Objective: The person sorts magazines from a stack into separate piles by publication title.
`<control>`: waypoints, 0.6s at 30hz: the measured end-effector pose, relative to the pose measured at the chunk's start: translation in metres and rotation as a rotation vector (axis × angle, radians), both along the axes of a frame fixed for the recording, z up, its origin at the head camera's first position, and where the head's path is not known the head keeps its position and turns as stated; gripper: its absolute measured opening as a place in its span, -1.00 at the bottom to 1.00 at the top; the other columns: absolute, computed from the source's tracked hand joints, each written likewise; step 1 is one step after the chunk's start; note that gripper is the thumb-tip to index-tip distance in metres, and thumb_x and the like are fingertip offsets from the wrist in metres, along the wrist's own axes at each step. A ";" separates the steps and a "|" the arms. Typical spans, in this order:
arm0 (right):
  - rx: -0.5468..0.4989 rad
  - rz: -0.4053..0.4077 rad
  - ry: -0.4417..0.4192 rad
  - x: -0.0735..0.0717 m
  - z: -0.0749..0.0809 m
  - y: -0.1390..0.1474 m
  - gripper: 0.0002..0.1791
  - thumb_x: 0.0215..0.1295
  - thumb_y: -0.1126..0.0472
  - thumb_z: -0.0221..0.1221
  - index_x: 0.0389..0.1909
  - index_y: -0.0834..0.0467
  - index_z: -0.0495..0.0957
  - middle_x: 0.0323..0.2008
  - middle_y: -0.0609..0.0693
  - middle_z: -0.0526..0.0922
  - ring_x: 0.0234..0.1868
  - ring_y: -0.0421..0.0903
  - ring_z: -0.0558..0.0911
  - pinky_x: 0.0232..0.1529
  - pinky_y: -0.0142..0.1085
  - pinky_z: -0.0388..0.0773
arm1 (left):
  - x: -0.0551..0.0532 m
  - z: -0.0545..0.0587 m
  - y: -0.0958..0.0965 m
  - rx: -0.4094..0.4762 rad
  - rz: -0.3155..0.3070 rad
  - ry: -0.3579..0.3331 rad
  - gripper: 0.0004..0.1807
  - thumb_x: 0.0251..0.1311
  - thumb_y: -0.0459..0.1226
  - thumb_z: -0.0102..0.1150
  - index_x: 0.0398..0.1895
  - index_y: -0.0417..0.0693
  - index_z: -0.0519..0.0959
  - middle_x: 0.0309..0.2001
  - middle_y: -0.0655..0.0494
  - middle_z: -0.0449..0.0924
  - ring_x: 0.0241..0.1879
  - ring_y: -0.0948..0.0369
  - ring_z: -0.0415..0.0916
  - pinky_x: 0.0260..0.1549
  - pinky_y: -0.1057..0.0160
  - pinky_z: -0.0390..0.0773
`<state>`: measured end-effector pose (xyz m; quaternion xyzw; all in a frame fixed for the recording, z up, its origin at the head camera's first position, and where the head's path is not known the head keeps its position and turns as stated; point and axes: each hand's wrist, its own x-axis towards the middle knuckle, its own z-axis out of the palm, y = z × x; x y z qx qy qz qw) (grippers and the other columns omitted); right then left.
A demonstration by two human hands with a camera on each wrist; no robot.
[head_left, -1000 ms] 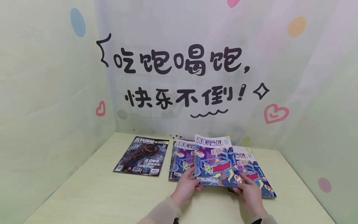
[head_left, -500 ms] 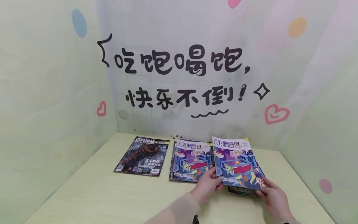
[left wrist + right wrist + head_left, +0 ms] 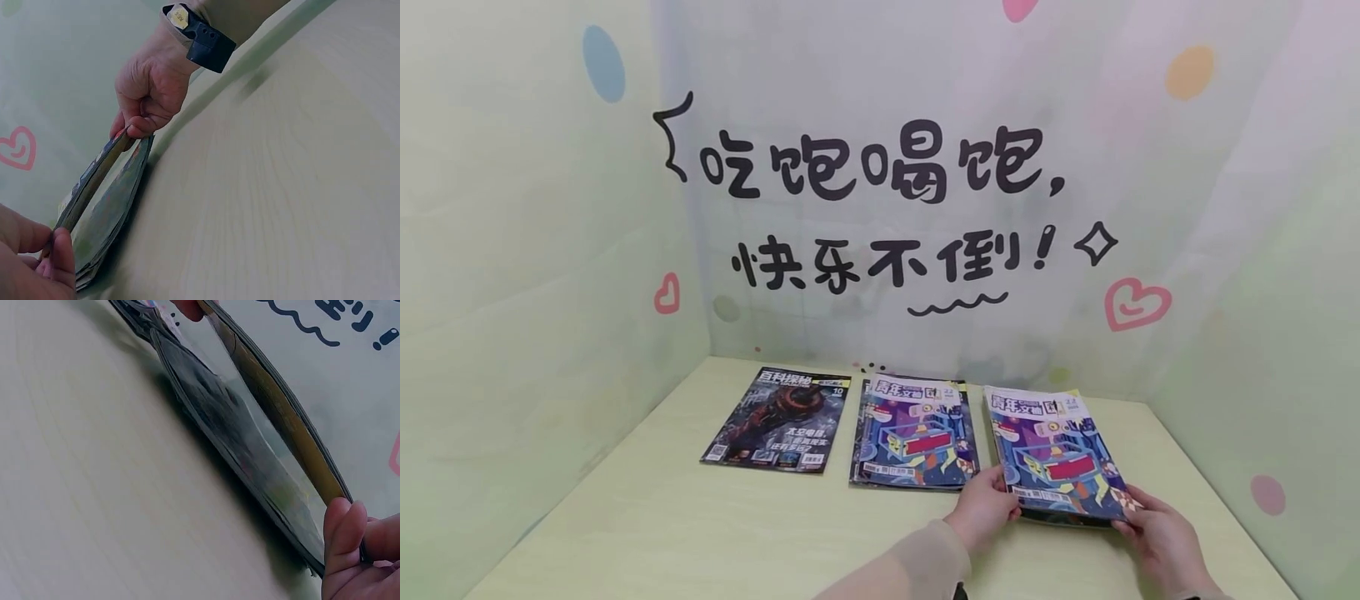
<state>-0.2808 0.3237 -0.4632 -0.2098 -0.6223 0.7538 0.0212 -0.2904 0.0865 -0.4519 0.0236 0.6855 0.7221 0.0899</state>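
A purple and blue youth magazine (image 3: 1056, 454) tilts over the right-hand stack of magazines (image 3: 231, 437), its near edge raised and a gap showing beneath it in both wrist views. My left hand (image 3: 985, 507) pinches its near left corner between thumb and fingers. At the near right corner, my right hand (image 3: 1168, 537) grips it the same way. The stack below is mostly hidden from the head view, with only a dark strip along its front. To the left lies another pile topped by a magazine (image 3: 917, 437) with the same cover.
A dark science magazine (image 3: 782, 421) lies at the table's left. The pale wooden table (image 3: 700, 533) is walled in at the back and sides by printed fabric (image 3: 865, 75). A dark band device (image 3: 209, 47) sits on the right wrist.
Both hands have carried the magazine rightward and lowered it over the right stack. The middle pile, partly covered by it before, now shows fully.
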 end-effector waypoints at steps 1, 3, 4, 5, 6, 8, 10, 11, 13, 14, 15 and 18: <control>0.007 0.004 0.001 0.000 -0.001 0.001 -0.35 0.38 0.50 -0.15 0.46 0.26 -0.05 0.00 0.22 0.45 -0.35 -0.23 0.56 -0.26 -0.38 0.63 | 0.000 -0.001 0.001 -0.007 0.001 0.002 -0.39 0.08 -0.63 0.01 0.30 -0.35 0.34 -0.35 0.04 0.47 -0.45 0.23 0.46 -0.42 0.29 0.58; 0.017 0.021 0.010 0.000 -0.003 0.003 -0.36 0.38 0.50 -0.16 0.45 0.29 -0.06 0.00 0.29 0.44 -0.34 -0.23 0.56 -0.26 -0.37 0.63 | 0.001 -0.004 0.001 -0.029 -0.004 0.008 -0.39 0.07 -0.63 0.01 0.28 -0.36 0.36 -0.36 0.06 0.48 -0.44 0.23 0.45 -0.42 0.30 0.56; 0.024 0.031 0.010 0.000 -0.003 0.003 -0.36 0.38 0.50 -0.17 0.45 0.30 -0.07 0.09 0.38 0.37 -0.34 -0.24 0.56 -0.26 -0.37 0.63 | 0.001 -0.005 0.001 -0.046 -0.008 0.014 -0.40 0.06 -0.63 0.01 0.27 -0.35 0.38 -0.37 0.07 0.48 -0.43 0.23 0.45 -0.42 0.32 0.56; 0.035 0.031 0.007 0.000 -0.004 0.003 -0.37 0.39 0.49 -0.17 0.45 0.32 -0.08 0.19 0.43 0.26 -0.34 -0.24 0.55 -0.26 -0.37 0.63 | 0.002 -0.006 0.001 -0.055 -0.011 0.020 -0.42 0.04 -0.64 0.00 0.23 -0.34 0.41 -0.39 0.08 0.49 -0.45 0.24 0.45 -0.44 0.33 0.54; 0.049 0.023 -0.001 0.000 -0.004 0.003 -0.38 0.41 0.47 -0.18 0.45 0.34 -0.07 0.27 0.47 0.14 -0.34 -0.24 0.55 -0.26 -0.37 0.64 | 0.002 -0.006 0.001 -0.070 -0.018 0.028 -0.43 0.01 -0.65 0.00 0.19 -0.33 0.45 -0.40 0.09 0.49 -0.46 0.25 0.44 -0.46 0.34 0.53; 0.079 0.002 -0.019 -0.001 -0.004 0.003 -0.40 0.43 0.43 -0.18 0.45 0.37 -0.06 0.33 0.47 0.03 -0.35 -0.24 0.55 -0.26 -0.36 0.64 | 0.003 -0.007 0.001 -0.091 -0.035 0.039 -0.45 -0.03 -0.67 0.00 0.12 -0.30 0.51 -0.42 0.10 0.49 -0.49 0.27 0.42 -0.48 0.36 0.52; 0.115 -0.025 -0.034 -0.001 -0.005 0.004 -0.42 0.43 0.39 -0.12 0.42 0.42 0.00 0.30 0.49 0.09 -0.36 -0.21 0.55 -0.27 -0.34 0.65 | 0.004 -0.008 0.001 -0.111 -0.049 0.052 -0.46 -0.07 -0.69 -0.02 0.06 -0.30 0.55 -0.44 0.10 0.48 -0.51 0.28 0.39 -0.51 0.38 0.49; 0.135 -0.038 -0.036 -0.001 -0.005 0.005 -0.42 0.43 0.38 -0.10 0.41 0.44 0.02 0.27 0.50 0.13 -0.37 -0.20 0.56 -0.29 -0.32 0.65 | 0.005 -0.008 0.001 -0.122 -0.052 0.056 -0.46 -0.09 -0.69 -0.02 0.04 -0.31 0.55 -0.44 0.10 0.48 -0.52 0.28 0.38 -0.52 0.39 0.48; 0.180 -0.060 -0.042 -0.003 -0.007 0.006 -0.43 0.40 0.38 -0.04 0.37 0.47 0.09 0.21 0.50 0.21 -0.37 -0.16 0.56 -0.32 -0.31 0.65 | 0.005 -0.009 0.002 -0.136 -0.057 0.054 -0.43 -0.12 -0.69 -0.01 0.09 -0.35 0.53 -0.42 0.11 0.46 -0.50 0.27 0.38 -0.53 0.41 0.47; 0.212 -0.068 -0.048 -0.003 -0.008 0.007 -0.43 0.37 0.39 0.00 0.35 0.48 0.13 0.19 0.50 0.24 -0.34 -0.12 0.56 -0.34 -0.30 0.64 | 0.005 -0.009 0.002 -0.142 -0.056 0.054 -0.42 -0.12 -0.69 -0.01 0.10 -0.37 0.51 -0.42 0.11 0.46 -0.49 0.25 0.39 -0.53 0.42 0.45; 0.251 -0.071 -0.055 -0.004 -0.010 0.008 -0.43 0.35 0.38 0.04 0.33 0.48 0.17 0.17 0.49 0.26 -0.30 -0.08 0.55 -0.38 -0.31 0.63 | 0.005 -0.009 0.002 -0.151 -0.057 0.051 -0.41 -0.12 -0.69 -0.01 0.12 -0.39 0.50 -0.41 0.10 0.47 -0.48 0.24 0.39 -0.53 0.42 0.45; 0.390 -0.077 -0.093 -0.007 -0.013 0.009 -0.45 0.30 0.35 0.12 0.27 0.48 0.27 0.17 0.46 0.31 -0.12 0.07 0.49 -0.42 -0.35 0.56 | 0.004 -0.009 0.000 -0.175 -0.062 0.034 -0.38 -0.12 -0.66 0.03 0.17 -0.41 0.46 -0.32 0.08 0.50 -0.38 0.21 0.42 -0.48 0.39 0.47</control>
